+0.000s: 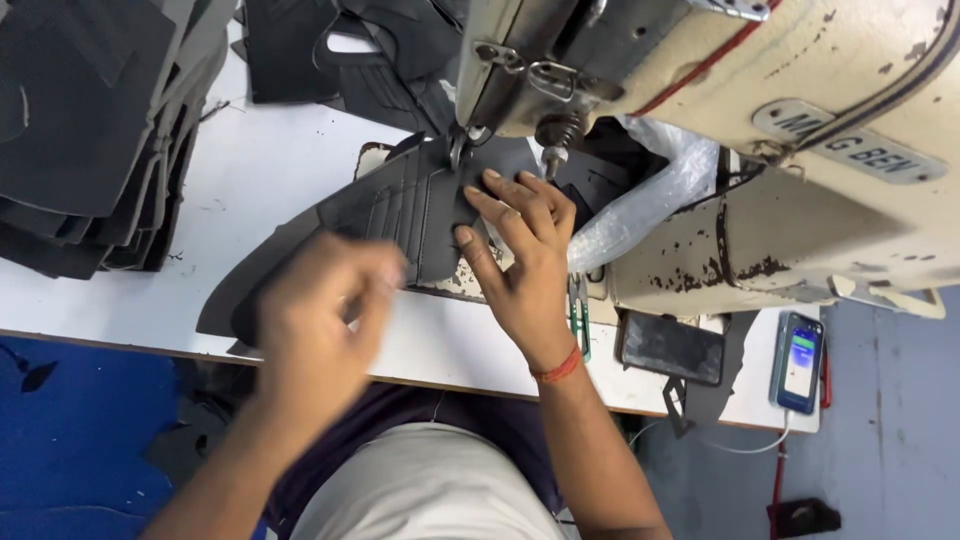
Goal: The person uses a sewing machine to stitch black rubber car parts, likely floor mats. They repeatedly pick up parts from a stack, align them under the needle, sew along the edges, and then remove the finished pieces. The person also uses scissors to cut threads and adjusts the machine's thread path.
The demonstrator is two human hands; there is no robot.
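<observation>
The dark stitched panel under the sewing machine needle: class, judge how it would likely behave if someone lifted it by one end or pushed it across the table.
The dark stitched panel lies flat and thin on the white table, so it would probably droop if lifted by one end. The right hand presses it with spread fingers, suggesting it slides easily when pushed. It looks light, and unlikely to roll or break.

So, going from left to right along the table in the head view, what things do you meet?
Stack of dark pieces → left hand → dark ribbed piece → right hand → plastic bag → dark phone → lit phone.
</observation>
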